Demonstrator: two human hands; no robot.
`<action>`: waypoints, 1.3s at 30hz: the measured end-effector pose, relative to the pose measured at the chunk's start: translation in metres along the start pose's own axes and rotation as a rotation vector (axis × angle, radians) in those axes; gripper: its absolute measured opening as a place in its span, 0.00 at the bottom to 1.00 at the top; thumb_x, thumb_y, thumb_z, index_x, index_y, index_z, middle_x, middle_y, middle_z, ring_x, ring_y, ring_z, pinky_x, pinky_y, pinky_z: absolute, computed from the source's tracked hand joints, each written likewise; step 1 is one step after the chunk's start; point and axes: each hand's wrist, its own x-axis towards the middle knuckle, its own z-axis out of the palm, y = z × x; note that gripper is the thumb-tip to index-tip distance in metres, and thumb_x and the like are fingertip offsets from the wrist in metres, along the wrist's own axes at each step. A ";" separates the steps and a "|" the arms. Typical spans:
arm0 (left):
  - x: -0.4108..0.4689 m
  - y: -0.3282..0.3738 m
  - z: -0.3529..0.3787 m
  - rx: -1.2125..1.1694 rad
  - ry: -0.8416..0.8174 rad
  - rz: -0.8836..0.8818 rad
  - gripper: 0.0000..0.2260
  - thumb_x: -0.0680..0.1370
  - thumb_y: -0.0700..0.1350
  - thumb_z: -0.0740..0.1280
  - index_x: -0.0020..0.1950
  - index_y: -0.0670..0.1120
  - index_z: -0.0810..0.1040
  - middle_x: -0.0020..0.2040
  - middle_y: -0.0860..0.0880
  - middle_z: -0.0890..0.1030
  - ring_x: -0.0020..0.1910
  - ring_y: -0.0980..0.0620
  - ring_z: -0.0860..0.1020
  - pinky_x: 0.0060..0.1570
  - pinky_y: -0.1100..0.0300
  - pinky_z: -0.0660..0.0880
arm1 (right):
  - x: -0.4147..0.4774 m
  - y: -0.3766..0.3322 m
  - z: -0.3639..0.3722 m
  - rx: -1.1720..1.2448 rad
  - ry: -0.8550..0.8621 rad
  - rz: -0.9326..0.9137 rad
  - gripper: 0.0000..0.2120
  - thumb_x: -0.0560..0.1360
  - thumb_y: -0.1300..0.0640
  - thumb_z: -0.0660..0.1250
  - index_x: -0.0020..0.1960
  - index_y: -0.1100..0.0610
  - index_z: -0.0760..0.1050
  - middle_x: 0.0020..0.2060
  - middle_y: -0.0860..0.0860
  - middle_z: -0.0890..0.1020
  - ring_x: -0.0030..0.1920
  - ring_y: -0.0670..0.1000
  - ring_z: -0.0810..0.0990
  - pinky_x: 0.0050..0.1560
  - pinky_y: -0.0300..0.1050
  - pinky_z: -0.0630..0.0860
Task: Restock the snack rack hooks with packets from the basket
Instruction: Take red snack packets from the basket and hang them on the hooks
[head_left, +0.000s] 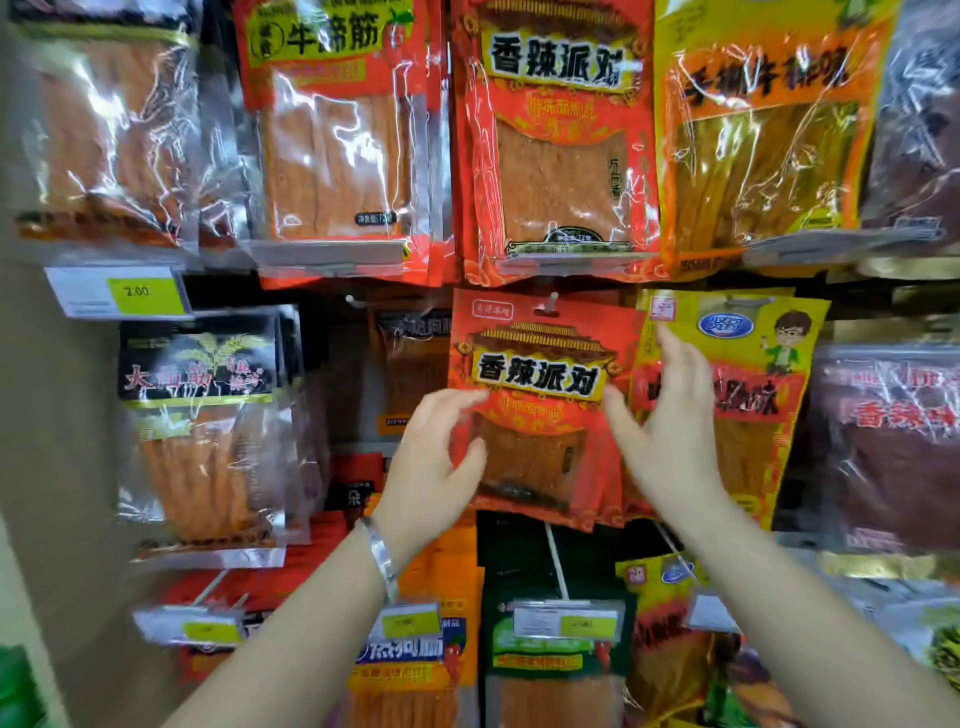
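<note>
Red packet (540, 374) hangs on its rack hook (549, 303) in the middle row, with left hand (436, 457) and right hand (670, 431) flanking its edges, fingers spread and gripping nothing, so this placement appears complete; the basket is out of view, remaining stock unverifiable.

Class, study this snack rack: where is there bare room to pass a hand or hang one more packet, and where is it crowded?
Free: the dark gap between the black packet and the red packet; the dark strip under that red packet. Crowded: the top row overlaps edge to edge.
</note>
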 end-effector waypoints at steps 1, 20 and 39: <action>-0.005 -0.008 0.001 0.023 -0.025 -0.007 0.21 0.73 0.40 0.63 0.65 0.54 0.71 0.61 0.63 0.69 0.62 0.61 0.69 0.59 0.68 0.69 | -0.013 0.003 0.002 -0.085 -0.006 -0.081 0.31 0.74 0.59 0.69 0.72 0.62 0.61 0.68 0.60 0.68 0.69 0.56 0.64 0.70 0.46 0.58; 0.036 -0.100 0.058 0.651 -0.630 -0.013 0.38 0.74 0.52 0.63 0.77 0.51 0.45 0.77 0.50 0.37 0.76 0.46 0.39 0.72 0.40 0.48 | 0.012 0.045 0.112 -0.614 -0.487 -0.090 0.30 0.78 0.54 0.58 0.76 0.60 0.52 0.76 0.59 0.51 0.76 0.57 0.51 0.73 0.49 0.57; -0.028 -0.039 -0.009 0.055 -0.461 -0.164 0.19 0.77 0.41 0.62 0.68 0.46 0.72 0.66 0.46 0.72 0.63 0.53 0.72 0.60 0.70 0.61 | -0.070 -0.034 0.043 -0.243 -0.428 0.219 0.11 0.74 0.52 0.65 0.56 0.49 0.75 0.41 0.42 0.80 0.44 0.49 0.78 0.44 0.43 0.70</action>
